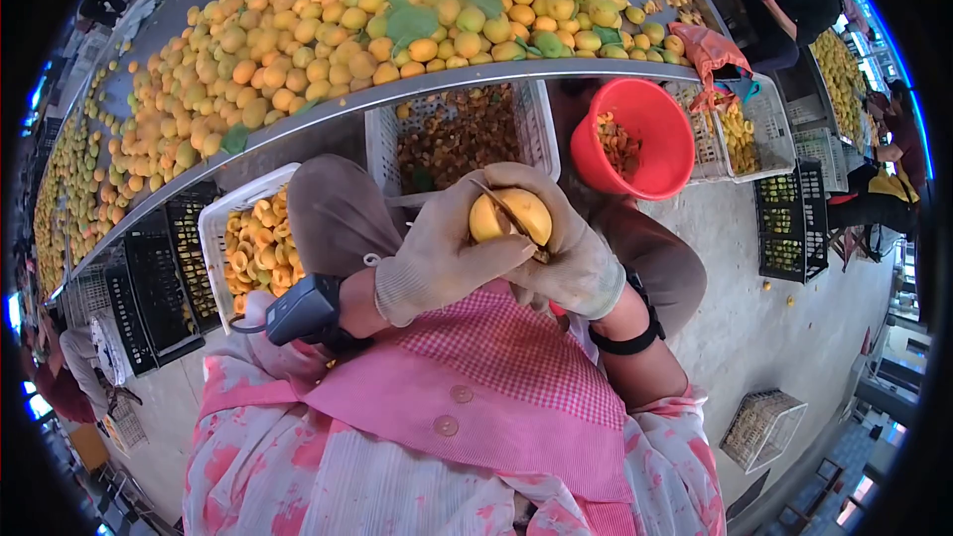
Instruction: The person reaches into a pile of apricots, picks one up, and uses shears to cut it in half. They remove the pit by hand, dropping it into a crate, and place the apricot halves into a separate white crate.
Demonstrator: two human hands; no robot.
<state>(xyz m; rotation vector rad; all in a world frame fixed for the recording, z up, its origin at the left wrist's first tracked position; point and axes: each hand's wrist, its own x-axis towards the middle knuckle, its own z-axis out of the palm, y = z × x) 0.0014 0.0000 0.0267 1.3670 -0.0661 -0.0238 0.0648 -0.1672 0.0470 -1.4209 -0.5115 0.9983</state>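
Note:
Both of my hands wear pale work gloves and meet in front of my chest around a yellow apricot (pixel 489 221). My left hand (pixel 442 243) grips its left side, with the thumb along the lower edge. Wrapped over the top and right side is my right hand (pixel 576 243), its fingers curled. A thin, dark, blade-like strip (pixel 511 211) runs across the apricot between its two sides; I cannot tell which hand holds it. Below the hands is my pink checked apron (pixel 476 377).
A metal table (pixel 298 119) heaped with apricots (pixel 328 25) and some leaves stands ahead. Under its edge are a crate (pixel 541 129) of brown scraps and a red bucket (pixel 635 179). A white crate (pixel 213 238) of apricot halves sits left. Black crates (pixel 794 228) stand right.

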